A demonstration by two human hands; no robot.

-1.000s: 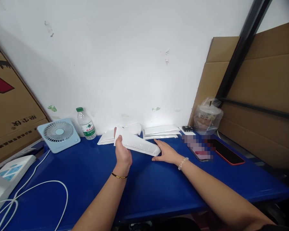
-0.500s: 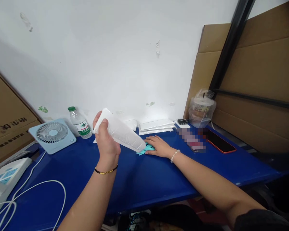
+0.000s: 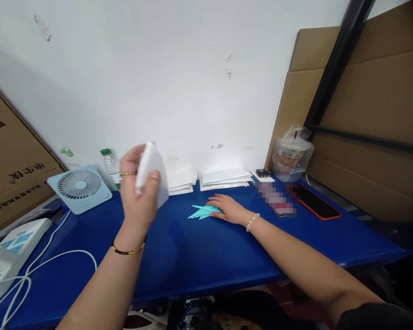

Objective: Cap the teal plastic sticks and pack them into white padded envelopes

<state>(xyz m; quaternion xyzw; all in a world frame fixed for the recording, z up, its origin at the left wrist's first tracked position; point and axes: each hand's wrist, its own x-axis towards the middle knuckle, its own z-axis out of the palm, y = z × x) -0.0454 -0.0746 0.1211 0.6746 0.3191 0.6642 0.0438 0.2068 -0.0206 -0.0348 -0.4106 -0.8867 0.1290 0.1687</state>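
Observation:
My left hand (image 3: 140,188) grips a white padded envelope (image 3: 154,172) and holds it up above the table, its thumb on the near face. The envelope is seen almost edge-on and its opening cannot be made out. On the blue table, several flat, pointed turquoise strips (image 3: 201,211) lie in a loose fanned pile. My right hand (image 3: 227,208) rests palm down at the pile's right end, fingers stretched out over it and partly hiding the strips. White envelopes (image 3: 225,178) lie in stacks against the wall behind.
To the left stand a light-blue fan (image 3: 80,188), a water bottle (image 3: 110,167) and a white power strip (image 3: 17,252) with loose cables. At the right are a phone with an orange edge (image 3: 315,201), a bagged drink cup (image 3: 292,156) and a small black object (image 3: 263,173).
My left hand has drawn the envelope up and left, off the turquoise strips, and turned it edge-on. The strips now lie uncovered on the table beside my right hand, which has barely moved.

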